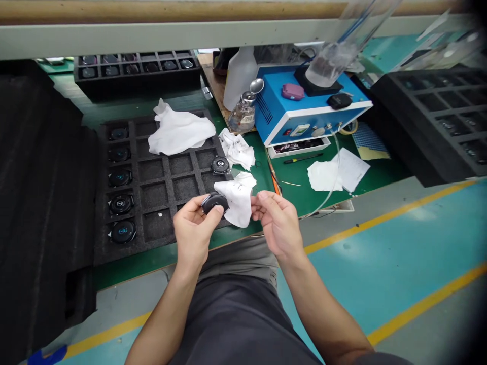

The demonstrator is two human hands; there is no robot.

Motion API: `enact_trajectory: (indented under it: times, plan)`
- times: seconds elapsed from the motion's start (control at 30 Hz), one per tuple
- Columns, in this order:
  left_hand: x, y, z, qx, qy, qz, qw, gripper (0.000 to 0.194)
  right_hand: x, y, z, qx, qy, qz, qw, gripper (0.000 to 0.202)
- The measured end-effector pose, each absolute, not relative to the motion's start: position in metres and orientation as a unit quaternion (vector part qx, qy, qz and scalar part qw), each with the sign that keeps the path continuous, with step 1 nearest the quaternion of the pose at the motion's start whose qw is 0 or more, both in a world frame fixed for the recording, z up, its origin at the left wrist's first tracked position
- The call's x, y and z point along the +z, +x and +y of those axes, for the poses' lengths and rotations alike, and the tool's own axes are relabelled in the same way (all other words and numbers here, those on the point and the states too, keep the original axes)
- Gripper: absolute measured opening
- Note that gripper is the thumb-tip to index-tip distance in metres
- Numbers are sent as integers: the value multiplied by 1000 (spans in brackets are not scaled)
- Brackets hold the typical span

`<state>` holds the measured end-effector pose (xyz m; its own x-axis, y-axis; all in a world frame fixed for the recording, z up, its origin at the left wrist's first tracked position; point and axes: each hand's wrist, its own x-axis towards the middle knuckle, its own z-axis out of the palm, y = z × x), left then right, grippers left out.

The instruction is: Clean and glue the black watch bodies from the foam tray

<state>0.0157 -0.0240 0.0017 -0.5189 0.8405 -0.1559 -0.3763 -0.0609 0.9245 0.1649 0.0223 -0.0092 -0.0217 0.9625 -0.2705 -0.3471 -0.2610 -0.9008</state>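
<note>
A round black watch case [213, 203] is pinched between the thumb and fingers of my left hand [195, 225]. My right hand [279, 220] grips the right edge of a white cloth [239, 203], whose left side reaches up to the watch case. Dark marks show on the cloth's upper part. Beneath and left of my hands lies a black foam tray [154, 172] with square compartments. Several round watches, such as one at lower left [122, 231], fill its left column, and another watch [220, 165] sits at its right edge.
A larger white cloth [180, 131] covers the tray's upper part. Crumpled wipes [238, 149] lie beside a glass pump bottle [243, 115]. Behind stand a white spray bottle [240, 78] and a blue machine [300, 111]. More foam trays [137, 81] stand behind and at right.
</note>
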Motion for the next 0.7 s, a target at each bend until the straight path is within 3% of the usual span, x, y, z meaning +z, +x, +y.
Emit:
enact_trajectory:
  times: [0.17, 0.3, 0.5, 0.7]
  plan:
    - [5, 15, -23, 693, 221, 525, 442, 24, -7, 167, 34, 682, -475, -338, 442, 53]
    - [5, 15, -24, 692, 232, 521, 442, 22, 2, 155, 46, 713, -433, -342, 433, 40]
    - [5, 14, -25, 677, 246, 524, 454, 21, 13, 146, 43, 691, -414, -325, 496, 29]
    - [5, 16, -24, 680, 251, 518, 454, 20, 5, 140, 23, 516, -449, -429, 590, 21]
